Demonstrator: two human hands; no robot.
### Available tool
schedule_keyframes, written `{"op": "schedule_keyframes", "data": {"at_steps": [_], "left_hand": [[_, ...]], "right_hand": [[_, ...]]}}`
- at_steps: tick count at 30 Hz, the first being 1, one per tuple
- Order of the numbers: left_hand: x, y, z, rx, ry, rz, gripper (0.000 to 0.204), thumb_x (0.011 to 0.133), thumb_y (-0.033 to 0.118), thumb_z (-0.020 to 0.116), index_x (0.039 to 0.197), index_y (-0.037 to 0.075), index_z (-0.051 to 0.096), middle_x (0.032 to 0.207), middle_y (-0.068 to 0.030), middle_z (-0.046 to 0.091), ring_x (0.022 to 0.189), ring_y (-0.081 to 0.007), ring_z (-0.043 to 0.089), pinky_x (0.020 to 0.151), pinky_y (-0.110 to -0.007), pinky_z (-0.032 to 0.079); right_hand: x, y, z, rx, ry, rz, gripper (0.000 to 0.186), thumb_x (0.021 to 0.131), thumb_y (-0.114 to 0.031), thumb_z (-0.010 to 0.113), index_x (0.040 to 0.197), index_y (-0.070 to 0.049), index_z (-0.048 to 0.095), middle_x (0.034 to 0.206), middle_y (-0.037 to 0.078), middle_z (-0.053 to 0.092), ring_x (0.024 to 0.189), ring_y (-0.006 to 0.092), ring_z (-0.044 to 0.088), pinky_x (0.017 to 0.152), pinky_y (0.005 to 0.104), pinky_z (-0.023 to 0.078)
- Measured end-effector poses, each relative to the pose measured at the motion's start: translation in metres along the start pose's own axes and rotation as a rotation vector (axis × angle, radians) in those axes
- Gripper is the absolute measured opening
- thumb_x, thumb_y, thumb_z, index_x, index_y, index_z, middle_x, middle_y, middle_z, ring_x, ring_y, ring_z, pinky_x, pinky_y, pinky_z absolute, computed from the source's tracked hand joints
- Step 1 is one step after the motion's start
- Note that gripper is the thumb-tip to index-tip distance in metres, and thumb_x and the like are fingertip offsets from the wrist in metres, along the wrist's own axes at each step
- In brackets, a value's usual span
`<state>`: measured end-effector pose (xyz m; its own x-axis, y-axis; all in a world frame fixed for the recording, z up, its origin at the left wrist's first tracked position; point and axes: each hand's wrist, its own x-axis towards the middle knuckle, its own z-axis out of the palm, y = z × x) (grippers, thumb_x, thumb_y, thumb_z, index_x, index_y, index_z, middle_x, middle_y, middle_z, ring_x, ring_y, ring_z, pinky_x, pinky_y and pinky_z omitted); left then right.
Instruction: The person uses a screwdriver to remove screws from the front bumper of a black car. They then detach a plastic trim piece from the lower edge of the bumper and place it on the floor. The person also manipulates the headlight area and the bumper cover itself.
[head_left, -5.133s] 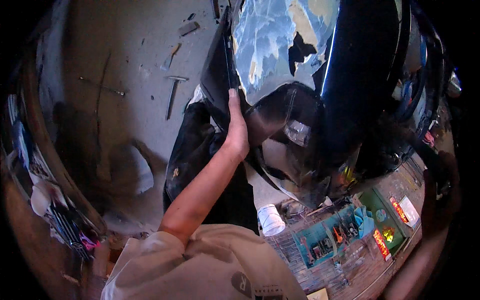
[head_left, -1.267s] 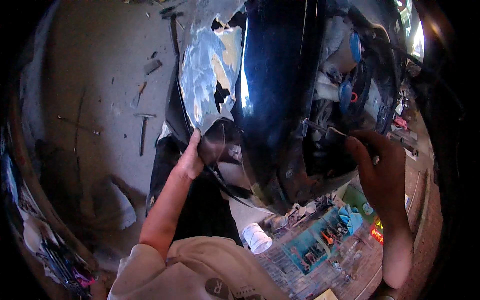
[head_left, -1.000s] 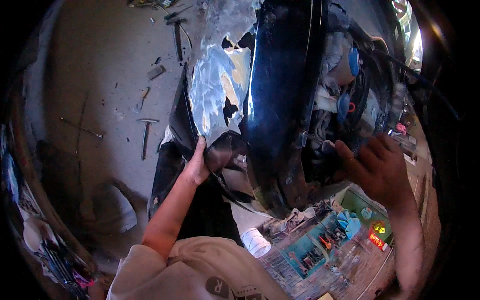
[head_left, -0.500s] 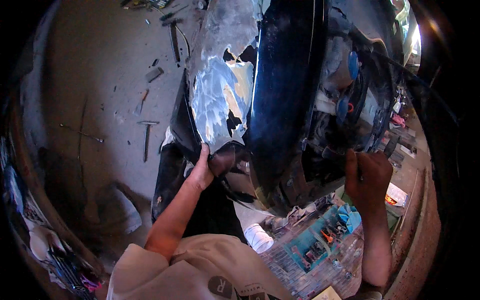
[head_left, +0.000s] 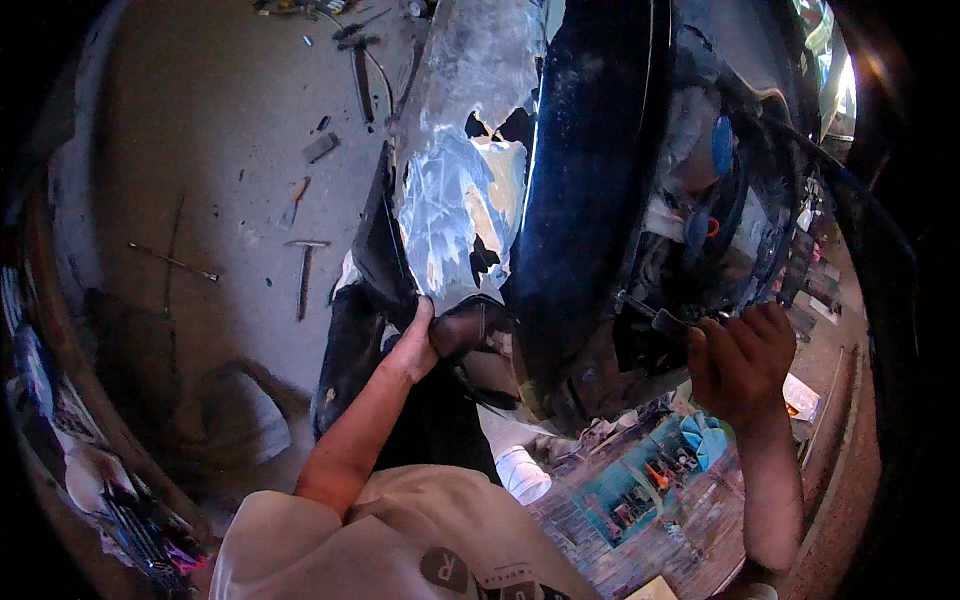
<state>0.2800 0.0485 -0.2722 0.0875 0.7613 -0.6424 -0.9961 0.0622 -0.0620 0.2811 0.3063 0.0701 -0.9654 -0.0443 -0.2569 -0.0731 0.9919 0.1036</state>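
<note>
A car's front fender (head_left: 462, 215), sanded down to bare metal and pale filler patches, runs up the middle beside a glossy dark panel (head_left: 590, 160). My left hand (head_left: 412, 342) grips the fender's lower edge, thumb on the outside, other fingers hidden behind it. To the right, my right hand (head_left: 742, 358) is closed round what looks like a screwdriver (head_left: 668, 322), with a thin shaft and dark handle. Its shaft points left at the front corner of the engine bay (head_left: 690, 260); where the tip touches is too dark to tell.
On the floor at left lie a hammer (head_left: 304, 278), a scraper (head_left: 295, 203), a grey block (head_left: 321, 148) and a thin metal rod (head_left: 172, 261). Below the car stand a white bucket (head_left: 522, 474) and a teal tray (head_left: 608, 500) of small parts. A dark hose (head_left: 850, 180) hangs at right.
The whole view has shifted slightly, so the car sits further right. My right hand has turned and pulled back a little, showing more of the tool. My left hand keeps its hold.
</note>
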Motion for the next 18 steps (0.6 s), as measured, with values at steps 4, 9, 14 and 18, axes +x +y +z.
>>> {"op": "schedule_keyframes", "data": {"at_steps": [4, 9, 14, 18], "left_hand": [[0.010, -0.010, -0.013, 0.068, -0.081, 0.011, 0.103, 0.081, 0.082, 0.022, 0.149, 0.005, 0.019, 0.148, -0.0177, 0.035, 0.136, -0.0295, 0.036, 0.115, -0.043, 0.024], [0.005, -0.005, -0.008, 0.101, -0.085, -0.027, 0.102, 0.082, 0.081, 0.019, 0.150, 0.004, 0.016, 0.150, -0.0178, 0.031, 0.139, -0.0306, 0.031, 0.116, -0.045, 0.019], [0.001, 0.002, 0.002, 0.096, -0.079, 0.006, 0.099, 0.084, 0.079, 0.019, 0.150, 0.006, 0.017, 0.151, -0.0152, 0.030, 0.139, -0.0299, 0.030, 0.117, -0.044, 0.017], [0.001, 0.001, 0.005, 0.096, -0.016, -0.010, 0.096, 0.085, 0.078, 0.019, 0.150, 0.009, 0.018, 0.152, -0.0119, 0.030, 0.140, -0.0281, 0.030, 0.117, -0.043, 0.018]], "right_hand": [[-0.008, -0.004, 0.003, -0.004, 0.051, 0.075, 0.006, 0.076, -0.007, 0.067, 0.074, -0.004, 0.061, 0.058, 0.005, 0.050, 0.055, 0.0228, 0.050, 0.054, 0.0364, 0.035], [-0.010, -0.007, 0.005, -0.007, 0.052, 0.168, 0.015, 0.075, -0.007, 0.066, 0.066, -0.007, 0.055, 0.056, 0.006, 0.047, 0.053, 0.0236, 0.049, 0.054, 0.0373, 0.036], [-0.010, -0.010, 0.005, -0.013, 0.026, 0.239, 0.022, 0.075, -0.007, 0.066, 0.062, -0.009, 0.049, 0.056, 0.007, 0.047, 0.054, 0.0244, 0.050, 0.056, 0.0382, 0.037], [-0.012, 0.000, 0.006, -0.009, 0.074, 0.146, 0.015, 0.074, -0.009, 0.068, 0.067, -0.008, 0.055, 0.060, 0.007, 0.050, 0.061, 0.0258, 0.053, 0.061, 0.0405, 0.041]]}}
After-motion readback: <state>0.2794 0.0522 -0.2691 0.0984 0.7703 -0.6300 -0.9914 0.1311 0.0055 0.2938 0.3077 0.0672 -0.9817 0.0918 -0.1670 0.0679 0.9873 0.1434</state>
